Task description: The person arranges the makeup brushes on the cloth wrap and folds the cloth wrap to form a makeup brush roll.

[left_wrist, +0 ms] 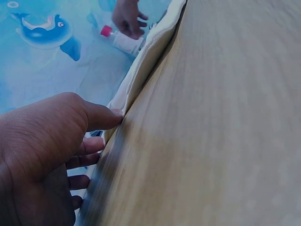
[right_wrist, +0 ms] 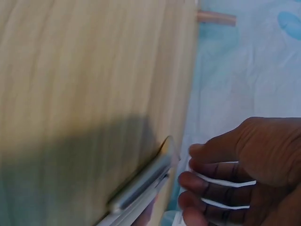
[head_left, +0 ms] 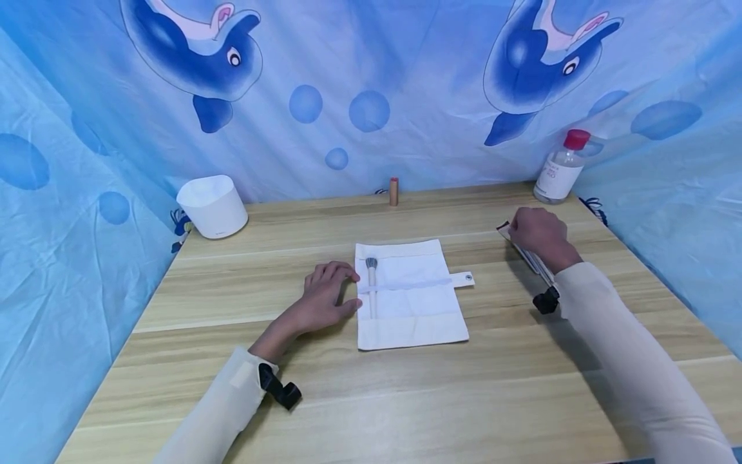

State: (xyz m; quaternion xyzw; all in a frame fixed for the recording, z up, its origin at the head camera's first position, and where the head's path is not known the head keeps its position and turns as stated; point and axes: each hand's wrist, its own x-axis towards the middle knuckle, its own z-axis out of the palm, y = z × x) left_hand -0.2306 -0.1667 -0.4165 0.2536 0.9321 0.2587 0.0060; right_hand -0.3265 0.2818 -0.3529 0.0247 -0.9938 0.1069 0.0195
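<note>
A white cloth brush roll (head_left: 420, 325) lies unrolled on the table, its snap tab (head_left: 462, 280) pointing right. One makeup brush (head_left: 372, 274) with grey bristles is tucked into its left side. My left hand (head_left: 327, 298) rests at the roll's left edge, thumb and fingertips touching the border (left_wrist: 136, 77). Over at the right, my right hand (head_left: 539, 233) is above a bundle of long slim pieces (head_left: 534, 263), pale and silvery with a dark end. In the right wrist view, its loosely bent fingers (right_wrist: 200, 183) are beside the bundle's tip (right_wrist: 162, 157).
A white cup-like container (head_left: 213, 207) stands at the back left. At the back edge a small brown cylinder with a reddish top (head_left: 394, 192) stands upright. A clear bottle with a red cap (head_left: 559, 173) is at the back right, before the blue dolphin-print curtain (head_left: 417, 58).
</note>
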